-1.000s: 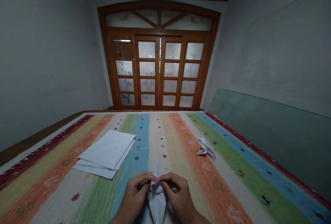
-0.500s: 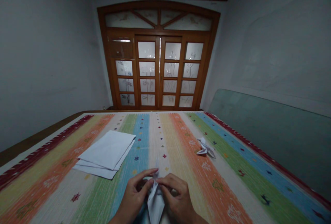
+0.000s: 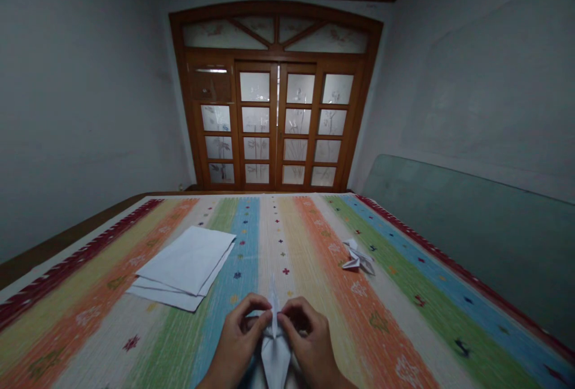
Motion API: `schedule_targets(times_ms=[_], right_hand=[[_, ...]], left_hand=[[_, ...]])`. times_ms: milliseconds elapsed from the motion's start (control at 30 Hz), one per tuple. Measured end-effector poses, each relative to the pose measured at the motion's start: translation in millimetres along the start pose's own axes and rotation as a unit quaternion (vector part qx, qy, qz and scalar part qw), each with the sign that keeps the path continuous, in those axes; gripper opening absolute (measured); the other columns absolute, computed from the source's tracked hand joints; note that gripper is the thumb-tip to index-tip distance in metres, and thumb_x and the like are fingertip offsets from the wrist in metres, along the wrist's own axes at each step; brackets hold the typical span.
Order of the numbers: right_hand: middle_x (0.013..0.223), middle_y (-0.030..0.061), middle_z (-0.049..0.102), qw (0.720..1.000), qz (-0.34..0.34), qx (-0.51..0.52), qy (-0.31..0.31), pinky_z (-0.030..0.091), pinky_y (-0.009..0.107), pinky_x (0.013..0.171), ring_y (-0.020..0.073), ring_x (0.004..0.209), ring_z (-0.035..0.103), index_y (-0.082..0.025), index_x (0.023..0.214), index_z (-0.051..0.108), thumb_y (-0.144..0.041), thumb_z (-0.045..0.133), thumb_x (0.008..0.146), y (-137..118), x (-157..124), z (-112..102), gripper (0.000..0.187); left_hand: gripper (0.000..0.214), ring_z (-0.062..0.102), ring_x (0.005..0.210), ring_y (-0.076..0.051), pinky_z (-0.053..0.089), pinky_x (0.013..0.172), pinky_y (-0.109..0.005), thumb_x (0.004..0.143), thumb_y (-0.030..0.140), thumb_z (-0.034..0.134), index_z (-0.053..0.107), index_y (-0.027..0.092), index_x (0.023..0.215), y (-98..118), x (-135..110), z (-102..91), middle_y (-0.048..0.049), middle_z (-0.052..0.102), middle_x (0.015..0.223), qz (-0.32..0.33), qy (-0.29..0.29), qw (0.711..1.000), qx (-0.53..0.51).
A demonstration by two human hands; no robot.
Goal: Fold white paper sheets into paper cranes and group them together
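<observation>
Both of my hands pinch a partly folded white paper piece (image 3: 275, 353) near the bottom middle of the striped mat (image 3: 314, 239). My left hand (image 3: 238, 341) grips its left side with thumb and fingers closed. My right hand (image 3: 308, 341) grips its right side the same way. A narrow paper point sticks up between my fingertips, and the wider lower part hangs toward me.
A small stack of white paper sheets (image 3: 186, 266) lies on the mat to the left. A finished folded paper figure (image 3: 357, 257) rests to the right. Wooden glazed doors (image 3: 274, 128) stand at the far end. A pale green panel (image 3: 471, 239) leans on the right wall.
My fingertips have shifted on the paper, and its narrow point now stands straighter and higher between them. The sheets and the folded figure have not moved.
</observation>
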State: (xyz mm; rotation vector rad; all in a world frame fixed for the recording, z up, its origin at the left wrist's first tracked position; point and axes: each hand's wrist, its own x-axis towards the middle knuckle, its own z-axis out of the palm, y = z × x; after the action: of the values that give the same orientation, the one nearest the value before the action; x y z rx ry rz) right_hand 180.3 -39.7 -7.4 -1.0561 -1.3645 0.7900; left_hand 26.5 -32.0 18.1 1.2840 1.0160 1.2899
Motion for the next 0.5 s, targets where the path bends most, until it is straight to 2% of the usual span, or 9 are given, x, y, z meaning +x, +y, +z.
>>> schedule_targets(times_ms=[100, 233, 500], right_hand=[[0.067, 0.0014, 0.066, 0.999, 0.028, 0.023, 0.010, 0.046, 0.022, 0.053, 0.0158, 0.058, 0.062, -0.018, 0.077, 0.064, -0.042, 0.075, 0.082, 1.5, -0.5, 2.2, 0.027], [0.065, -0.0005, 0.063, 0.998, 0.049, 0.048, 0.015, 0.043, 0.021, 0.051, 0.0143, 0.057, 0.058, -0.018, 0.075, 0.063, -0.043, 0.078, 0.078, 3.1, 0.3, 4.5, 0.029], [0.071, -0.0023, 0.062, 0.985, 0.048, 0.154, -0.057, 0.041, 0.019, 0.046, 0.0110, 0.052, 0.054, -0.020, 0.081, 0.063, -0.048, 0.083, 0.071, -1.8, 8.3, 1.7, 0.035]], left_hand=[[0.031, 0.063, 0.071, -0.019, 0.051, 0.061, -0.022, 0.071, 0.048, 0.081, 0.071, 0.019, 0.076, 4.2, -0.3, 1.6, -0.0008, 0.068, 0.075, 0.011, 0.015, 1.000, 0.007], [0.030, 0.063, 0.068, -0.018, 0.051, 0.058, -0.022, 0.068, 0.046, 0.082, 0.071, 0.019, 0.073, 4.9, -2.2, 2.1, 0.0006, 0.067, 0.072, 0.002, 0.032, 0.999, 0.012], [0.030, 0.064, 0.069, -0.019, 0.050, 0.061, -0.023, 0.073, 0.047, 0.081, 0.074, 0.018, 0.073, 3.1, 0.0, -5.7, -0.0012, 0.069, 0.072, 0.025, 0.031, 0.999, 0.021]])
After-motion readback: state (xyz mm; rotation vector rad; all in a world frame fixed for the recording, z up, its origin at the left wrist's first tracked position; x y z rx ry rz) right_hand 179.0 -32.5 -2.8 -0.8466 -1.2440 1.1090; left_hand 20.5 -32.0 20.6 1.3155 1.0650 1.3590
